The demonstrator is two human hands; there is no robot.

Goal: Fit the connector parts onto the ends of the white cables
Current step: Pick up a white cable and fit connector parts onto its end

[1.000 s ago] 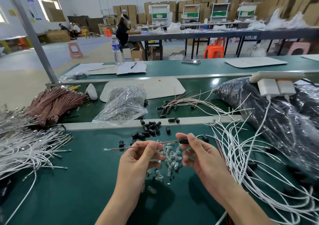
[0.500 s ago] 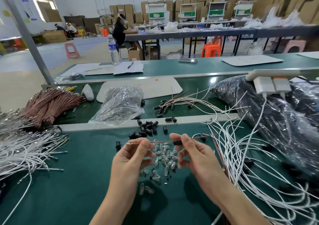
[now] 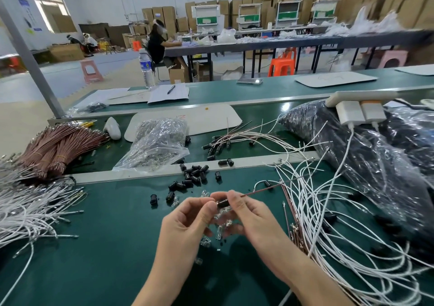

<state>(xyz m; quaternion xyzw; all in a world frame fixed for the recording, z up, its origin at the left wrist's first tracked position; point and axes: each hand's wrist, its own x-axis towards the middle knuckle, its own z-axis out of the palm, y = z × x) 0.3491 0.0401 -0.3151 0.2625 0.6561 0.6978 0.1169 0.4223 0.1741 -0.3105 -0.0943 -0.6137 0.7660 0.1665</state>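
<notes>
left hand (image 3: 187,222), right hand (image 3: 254,220), pinching black connector (image 3: 223,203)

1. Bare left forearm (image 3: 164,277) and right forearm (image 3: 305,273) both come up from the bottom edge, angling in so the two meet in the middle.
2. The left hand (image 3: 187,221) has its fingers curled, thumb and forefinger tips pinching the left end of a small black connector part (image 3: 222,203).
3. The right hand (image 3: 250,216) is back-side up, thumb and forefinger gripping that same part from the right, with the other fingers tucked under.
4. The fingertips of both hands are pretty much touching each other.
</notes>
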